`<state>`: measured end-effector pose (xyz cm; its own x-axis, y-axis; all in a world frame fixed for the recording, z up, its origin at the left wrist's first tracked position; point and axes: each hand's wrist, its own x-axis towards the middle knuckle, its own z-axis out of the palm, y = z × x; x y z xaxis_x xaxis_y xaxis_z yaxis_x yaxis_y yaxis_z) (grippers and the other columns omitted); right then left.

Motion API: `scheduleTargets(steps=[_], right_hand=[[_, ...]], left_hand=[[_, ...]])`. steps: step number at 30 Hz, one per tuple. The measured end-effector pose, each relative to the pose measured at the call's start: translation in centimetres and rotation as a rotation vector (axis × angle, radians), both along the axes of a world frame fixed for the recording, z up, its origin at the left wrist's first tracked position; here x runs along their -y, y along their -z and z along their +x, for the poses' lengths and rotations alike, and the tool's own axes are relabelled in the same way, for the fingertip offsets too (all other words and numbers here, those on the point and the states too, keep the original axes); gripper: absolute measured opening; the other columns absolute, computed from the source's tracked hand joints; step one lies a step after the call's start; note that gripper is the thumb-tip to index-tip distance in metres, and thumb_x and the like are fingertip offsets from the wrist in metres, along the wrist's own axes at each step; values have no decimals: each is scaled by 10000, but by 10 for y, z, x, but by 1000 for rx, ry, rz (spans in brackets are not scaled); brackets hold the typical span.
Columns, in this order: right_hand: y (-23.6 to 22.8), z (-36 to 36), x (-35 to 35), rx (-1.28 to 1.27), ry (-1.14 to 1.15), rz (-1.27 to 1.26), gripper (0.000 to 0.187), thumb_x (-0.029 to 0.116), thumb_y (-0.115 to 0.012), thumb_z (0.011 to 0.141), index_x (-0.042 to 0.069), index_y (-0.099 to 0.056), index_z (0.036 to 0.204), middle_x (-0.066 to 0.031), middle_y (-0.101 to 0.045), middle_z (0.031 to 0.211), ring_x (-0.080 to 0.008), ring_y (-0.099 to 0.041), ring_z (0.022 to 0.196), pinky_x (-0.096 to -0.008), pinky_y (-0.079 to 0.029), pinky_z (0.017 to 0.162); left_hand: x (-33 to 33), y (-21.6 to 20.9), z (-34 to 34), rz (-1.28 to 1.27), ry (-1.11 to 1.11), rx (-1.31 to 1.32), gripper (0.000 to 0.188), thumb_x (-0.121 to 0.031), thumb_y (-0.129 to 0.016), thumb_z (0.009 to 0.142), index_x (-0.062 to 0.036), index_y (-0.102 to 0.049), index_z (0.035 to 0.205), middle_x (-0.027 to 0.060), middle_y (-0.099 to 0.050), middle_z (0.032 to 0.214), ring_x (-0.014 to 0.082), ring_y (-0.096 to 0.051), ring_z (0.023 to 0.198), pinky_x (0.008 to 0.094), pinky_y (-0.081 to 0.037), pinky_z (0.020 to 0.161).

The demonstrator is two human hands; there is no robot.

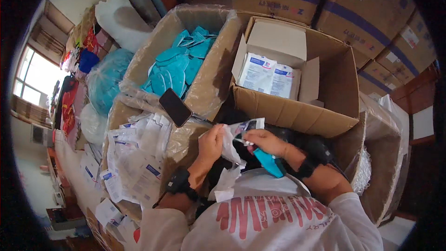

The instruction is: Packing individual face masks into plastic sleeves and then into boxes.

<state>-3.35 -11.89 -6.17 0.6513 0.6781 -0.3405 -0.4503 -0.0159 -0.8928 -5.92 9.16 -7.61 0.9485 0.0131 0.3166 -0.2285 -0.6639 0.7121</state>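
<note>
My left hand is closed on the edge of a small white and clear plastic bag, in front of my chest. Close beside it on the right, my right hand is closed, with a teal folded face mask hanging below its fingers. Its fingertips are at the bag's mouth; whether they also grip the film I cannot tell. A crumpled piece of white film lies against my shirt below the bag.
Ahead left, a plastic-lined carton holds many teal masks. A phone stands at its near edge. Printed packets fill a box at left. An open carton ahead right holds a white box of packets. White cords lie at right.
</note>
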Motion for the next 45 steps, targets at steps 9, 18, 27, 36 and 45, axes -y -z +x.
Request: scheduleTargets(steps=[9,18,27,36,45], right_hand=[[-55,4,64,816,189,-169,272,202,-462,888,4,-560,728,-18,-560,767,-110,-510,707,-244,-422,679],[-41,10,87,48,449,-26,191,240,-492,870,82,-494,763,4,-505,655,-63,-469,573,-199,-387,511],[91,-24,61,69,-721,-693,560,434,-536,810,-9,-512,1151,-177,-545,1133,-291,-514,1032,-374,-390,896],[44,-47,122,371,-655,-850,514,429,-515,819,10,-552,1114,-175,-577,1080,-243,-545,999,-358,-407,875],[-2,-33,130,19,-362,-705,402,317,-550,849,10,-552,1108,-85,-602,988,-150,-545,903,-288,-429,817]], left_hand=[[-16,25,10,-99,49,-357,272,-285,-458,887,-54,-553,995,208,-583,792,391,-573,767,413,-444,648],[-18,83,5,379,156,-199,497,-185,-654,761,-1,-443,1172,234,-516,1118,334,-531,1008,361,-439,839],[-37,132,-8,-316,-46,-329,567,-158,-618,720,-116,-398,1241,166,-538,1110,357,-505,1027,374,-431,847],[-245,-53,-27,249,-695,263,579,-179,-562,799,20,-321,1287,258,-460,1186,365,-462,1098,379,-383,911],[-307,27,-81,929,-681,-264,419,-135,-510,790,-41,-458,1195,191,-496,1152,356,-463,1071,426,-399,866]])
